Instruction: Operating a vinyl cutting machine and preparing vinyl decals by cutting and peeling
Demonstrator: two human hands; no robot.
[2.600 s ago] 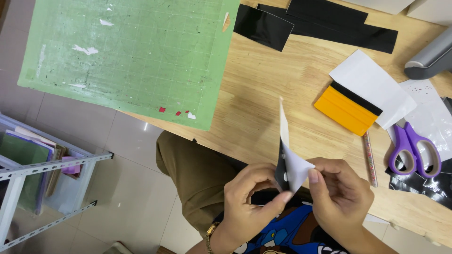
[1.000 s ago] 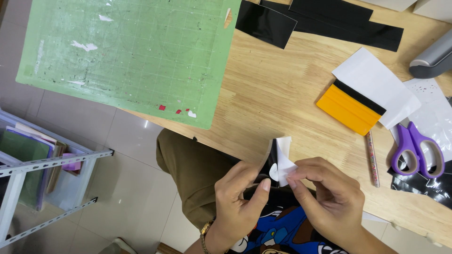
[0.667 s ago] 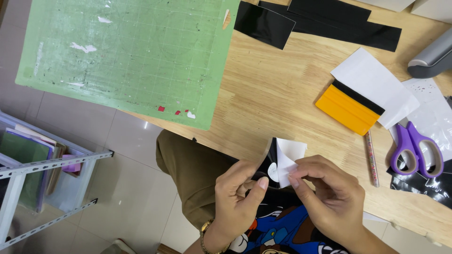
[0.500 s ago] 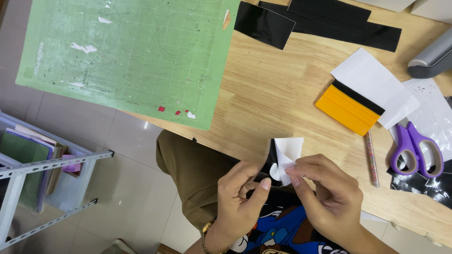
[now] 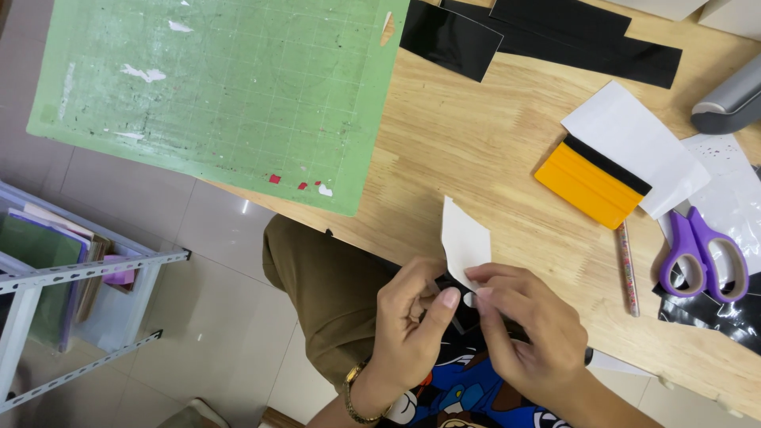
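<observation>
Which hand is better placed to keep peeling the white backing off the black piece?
Right, probably. The right hand pinches the white backing at its base; the left hand grips the black piece below it.

a small white-backed black sticker (image 5: pixel 464 242), pointed at top, stands at the table's near edge.

black piece (image 5: pixel 445 292): mostly hidden between left hand (image 5: pixel 408 326) and right hand (image 5: pixel 525 333)
grey device (image 5: pixel 731 101): far beyond right hand, cut by edge
</observation>
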